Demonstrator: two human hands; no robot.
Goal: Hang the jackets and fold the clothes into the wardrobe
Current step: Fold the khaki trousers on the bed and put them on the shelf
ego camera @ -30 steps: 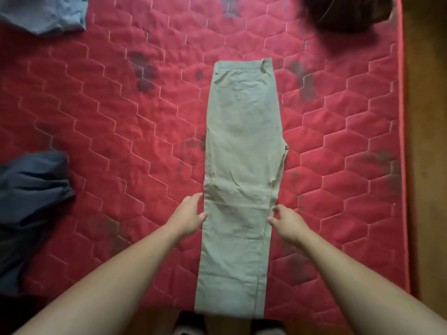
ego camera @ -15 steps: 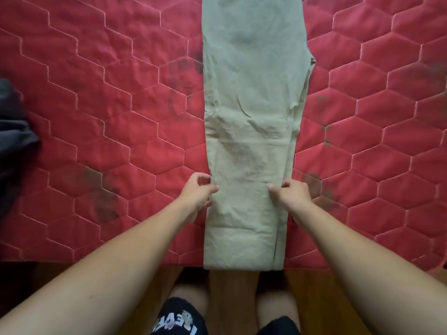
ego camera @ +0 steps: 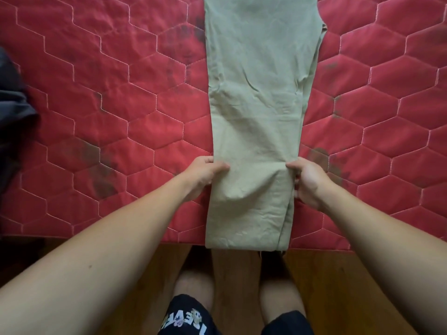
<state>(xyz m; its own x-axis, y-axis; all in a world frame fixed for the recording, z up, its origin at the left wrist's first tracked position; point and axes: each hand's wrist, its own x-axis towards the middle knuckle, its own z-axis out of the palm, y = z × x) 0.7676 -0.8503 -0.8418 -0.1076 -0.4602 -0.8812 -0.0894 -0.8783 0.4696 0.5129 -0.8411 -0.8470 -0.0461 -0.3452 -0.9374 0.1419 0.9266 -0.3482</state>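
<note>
Both your hands hold the pale green trousers (ego camera: pixel 256 93): your left hand (ego camera: pixel 205 174) pinches their left edge with the thumb on top of the cloth, and your right hand (ego camera: pixel 306 182) curls round the right edge at the same level. The trousers lie flat and lengthwise on the red quilted mattress (ego camera: pixel 121 93), hem reaching just over its near edge above the wooden floor (ego camera: pixel 338 274). A dark garment (ego camera: pixel 12 105) lies far left, well apart.

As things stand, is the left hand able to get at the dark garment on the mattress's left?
Likely yes, once it lets go: the left hand grips the edge of the trousers, and only bare red mattress lies between it and the dark garment.
</note>
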